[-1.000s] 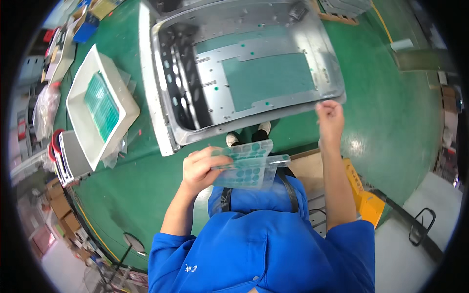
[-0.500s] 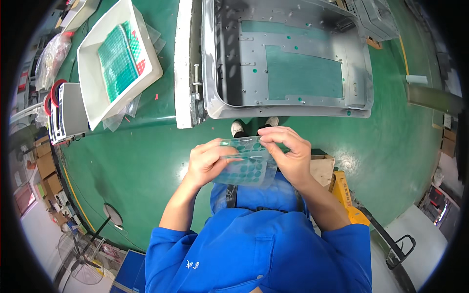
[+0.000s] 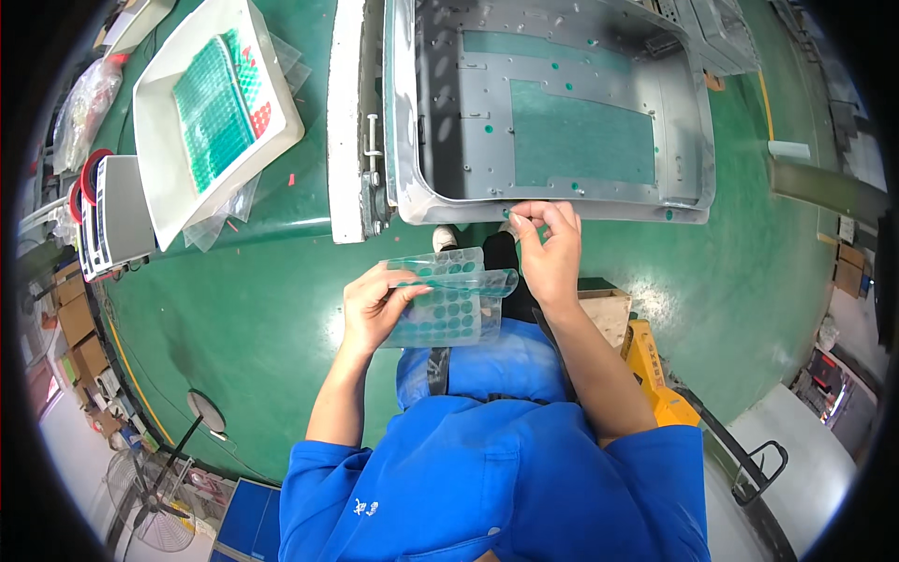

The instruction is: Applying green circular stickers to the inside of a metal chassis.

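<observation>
Pinched in my left hand is a clear sheet of round green stickers, its upper part curled over into a roll. My right hand is closed at the fingertips on a small round green sticker, just below the near rim of a large grey metal housing. Inside the housing, several green dots and two large green film patches cover parts of the floor. Whether the sticker touches the rim, I cannot tell.
At the left, a white plastic bin holds more green sticker sheets and some red ones. A white post stands beside the housing. Behind me on the right are a wooden box and a yellow pallet truck. A fan stands lower left.
My right hand has left the sheet and moved up toward the housing rim with a green sticker. My left hand has shifted slightly left, still holding the sheet.
</observation>
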